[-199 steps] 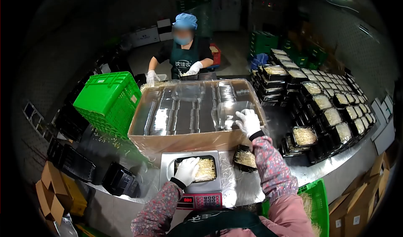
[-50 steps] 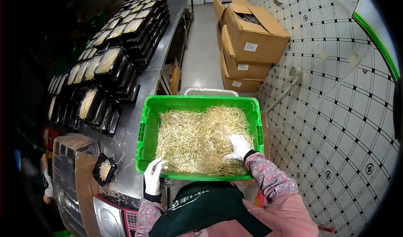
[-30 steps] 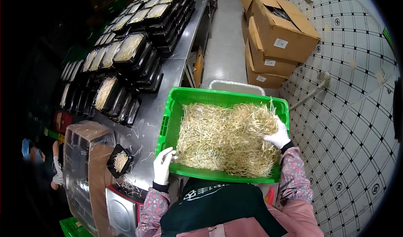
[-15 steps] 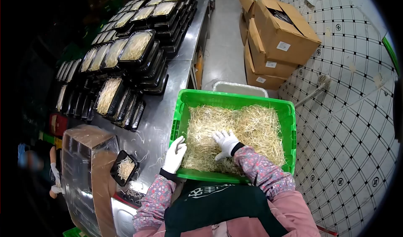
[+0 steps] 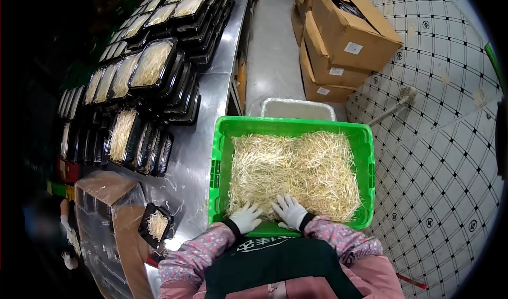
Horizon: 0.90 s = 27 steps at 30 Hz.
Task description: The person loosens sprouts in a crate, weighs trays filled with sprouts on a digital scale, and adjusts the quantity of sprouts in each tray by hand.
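A green crate (image 5: 293,123) stands in front of me, holding a thick layer of pale bean sprouts (image 5: 291,166). My left hand (image 5: 246,218), in a white glove, lies on the sprouts at the crate's near edge, its fingers apart. Close to its right, my right hand (image 5: 290,211), also gloved, rests palm down on the sprouts with the fingers spread. Nothing shows in either hand, though what is beneath the fingers is hidden.
Stacks of black trays of sprouts (image 5: 153,63) stand on the metal table (image 5: 196,140). A plastic-wrapped carton (image 5: 108,188) and a part-filled tray (image 5: 157,225) sit nearer. Cardboard boxes (image 5: 354,47) line the right wall. A co-worker's gloved hand (image 5: 69,261) shows at left.
My left hand has moved from the crate's left rim onto the sprouts. My right hand, which earlier lifted a clump of sprouts, now lies at the near edge, lower than half a second ago.
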### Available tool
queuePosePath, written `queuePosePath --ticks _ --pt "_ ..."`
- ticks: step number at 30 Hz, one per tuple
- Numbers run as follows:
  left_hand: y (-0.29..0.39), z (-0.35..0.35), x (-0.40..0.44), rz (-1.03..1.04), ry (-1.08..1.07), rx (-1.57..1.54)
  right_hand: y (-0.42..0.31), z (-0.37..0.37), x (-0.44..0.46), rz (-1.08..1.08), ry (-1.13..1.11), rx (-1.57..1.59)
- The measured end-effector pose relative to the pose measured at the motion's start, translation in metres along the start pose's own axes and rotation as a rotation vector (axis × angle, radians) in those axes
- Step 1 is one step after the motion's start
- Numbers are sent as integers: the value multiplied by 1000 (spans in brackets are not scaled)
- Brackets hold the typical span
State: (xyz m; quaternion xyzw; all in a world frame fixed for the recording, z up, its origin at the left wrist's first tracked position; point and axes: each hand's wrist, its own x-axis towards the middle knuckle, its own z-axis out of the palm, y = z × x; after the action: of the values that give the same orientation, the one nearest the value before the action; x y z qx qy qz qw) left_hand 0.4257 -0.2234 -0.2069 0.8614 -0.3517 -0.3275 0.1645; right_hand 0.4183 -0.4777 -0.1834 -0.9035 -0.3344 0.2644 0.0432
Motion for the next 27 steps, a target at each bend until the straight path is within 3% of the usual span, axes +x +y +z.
queuePosePath --ticks 2,4,5,6,8,9,10,11,13,15,16,17,18,20,22,24,25,27 --pt "2 -27 -12 77 -139 -121 8 -26 -8 -85 -87 121" --pt "5 -76 -8 54 -318 -403 44 -61 14 -140 -227 537" --pt "16 -124 -1 -74 -347 -302 54 -109 23 -40 -279 489" --pt "2 -127 13 -99 -150 -353 64 -130 40 99 -246 391" --pt "-20 -127 52 -263 306 -414 90 -136 91 177 -129 341" --pt "-25 -132 73 -232 489 -361 103 -121 119 205 -14 371" --pt "-46 -117 98 -230 599 -258 112 -102 141 122 144 380" --pt "-62 -104 119 -282 656 -143 113 -96 161 136 86 208" --pt "-85 -76 134 -474 523 -37 100 -82 160 188 15 223" --pt "-52 -90 108 -564 299 -136 79 -77 135 129 -82 208" --pt "-53 -63 100 -500 289 -22 71 -38 114 29 172 29" --pt "-44 -45 81 -342 366 -135 62 -20 96 3 114 0" --pt "-12 -68 57 -317 151 -214 54 -5 61 -81 328 21" --pt "20 -42 18 -245 35 -116 39 11 16 -155 355 75" --pt "25 -34 19 -236 188 -50 30 -31 0 -51 260 83" --pt "21 -41 37 -296 30 -142 30 -39 12 -28 187 17" --pt "29 -68 51 -354 -166 -113 32 -33 24 -7 76 62" --pt "19 -75 60 -391 -91 -185 44 -21 44 7 112 103"
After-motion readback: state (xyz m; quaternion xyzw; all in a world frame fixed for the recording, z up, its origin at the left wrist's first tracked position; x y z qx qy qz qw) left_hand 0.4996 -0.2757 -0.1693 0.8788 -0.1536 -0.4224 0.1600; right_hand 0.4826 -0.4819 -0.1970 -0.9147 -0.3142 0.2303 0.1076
